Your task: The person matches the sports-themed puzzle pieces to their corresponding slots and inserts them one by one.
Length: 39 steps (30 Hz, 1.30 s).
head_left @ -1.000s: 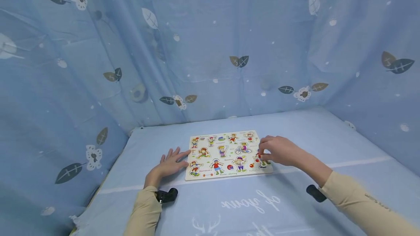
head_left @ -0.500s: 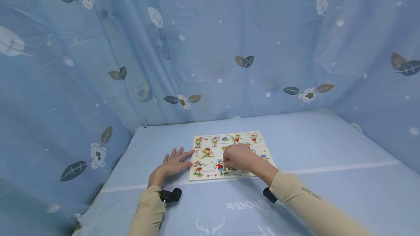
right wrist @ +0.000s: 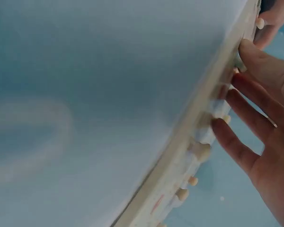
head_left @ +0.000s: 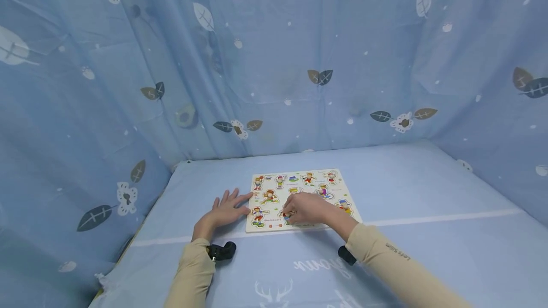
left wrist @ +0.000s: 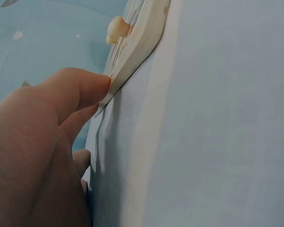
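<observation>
Lying flat on the blue surface (head_left: 406, 194), the puzzle board (head_left: 299, 182) has the left hand (head_left: 224, 210) open against its edge; the right hand (head_left: 306, 208) pinches a small puzzle piece (head_left: 286, 215) near the front edge.

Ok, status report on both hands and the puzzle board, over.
Left hand flat, fingertips against peg puzzle board left edge. Right hand over near row, grip unclear. Nothing in the way.

The head camera is looking down from afar while both wrist cameras, seemingly tilted, are sharing the puzzle board's (head_left: 301, 198) edge close up.
</observation>
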Each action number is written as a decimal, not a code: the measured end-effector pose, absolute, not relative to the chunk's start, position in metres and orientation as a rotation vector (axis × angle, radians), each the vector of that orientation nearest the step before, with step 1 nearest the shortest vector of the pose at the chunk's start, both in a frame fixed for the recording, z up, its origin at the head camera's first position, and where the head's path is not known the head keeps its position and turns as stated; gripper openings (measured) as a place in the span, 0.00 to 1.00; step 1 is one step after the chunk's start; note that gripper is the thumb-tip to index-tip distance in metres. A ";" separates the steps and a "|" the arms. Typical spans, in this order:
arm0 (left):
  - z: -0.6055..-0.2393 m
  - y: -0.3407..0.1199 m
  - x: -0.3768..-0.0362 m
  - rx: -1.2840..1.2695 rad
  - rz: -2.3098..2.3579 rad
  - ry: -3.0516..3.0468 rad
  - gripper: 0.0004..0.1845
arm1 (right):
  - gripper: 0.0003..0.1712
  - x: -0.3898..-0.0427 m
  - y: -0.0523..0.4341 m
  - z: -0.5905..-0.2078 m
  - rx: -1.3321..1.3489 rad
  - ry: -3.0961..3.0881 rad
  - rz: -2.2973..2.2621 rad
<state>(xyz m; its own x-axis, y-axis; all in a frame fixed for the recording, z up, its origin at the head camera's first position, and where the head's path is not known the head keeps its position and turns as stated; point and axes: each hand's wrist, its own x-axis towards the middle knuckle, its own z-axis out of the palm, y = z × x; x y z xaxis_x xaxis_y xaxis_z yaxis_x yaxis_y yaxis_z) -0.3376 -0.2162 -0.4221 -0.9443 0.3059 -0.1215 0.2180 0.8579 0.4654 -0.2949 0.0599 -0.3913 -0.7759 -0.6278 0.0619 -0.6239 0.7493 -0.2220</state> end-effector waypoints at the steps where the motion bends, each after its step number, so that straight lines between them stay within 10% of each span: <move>1: -0.421 -0.216 -0.338 0.407 0.686 2.838 0.32 | 0.14 -0.296 0.060 -0.392 -1.026 2.914 -0.398; 18: -0.422 -0.214 -0.332 0.399 0.688 2.838 0.33 | 0.03 -0.283 0.061 -0.399 -1.069 2.944 -0.374; 39: -0.425 -0.220 -0.333 0.395 0.781 2.847 0.32 | 0.19 -0.278 0.125 -0.396 -0.875 2.992 -0.570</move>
<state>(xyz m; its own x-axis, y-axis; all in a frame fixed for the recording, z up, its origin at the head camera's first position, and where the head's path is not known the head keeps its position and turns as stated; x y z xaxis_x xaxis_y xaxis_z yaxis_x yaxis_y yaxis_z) -0.3334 -0.2198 -0.4248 -0.9518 0.2943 -0.0860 0.2092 0.8284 0.5196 -0.2781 0.1247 -0.3962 -0.8472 -0.5162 0.1253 -0.5261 0.7829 -0.3321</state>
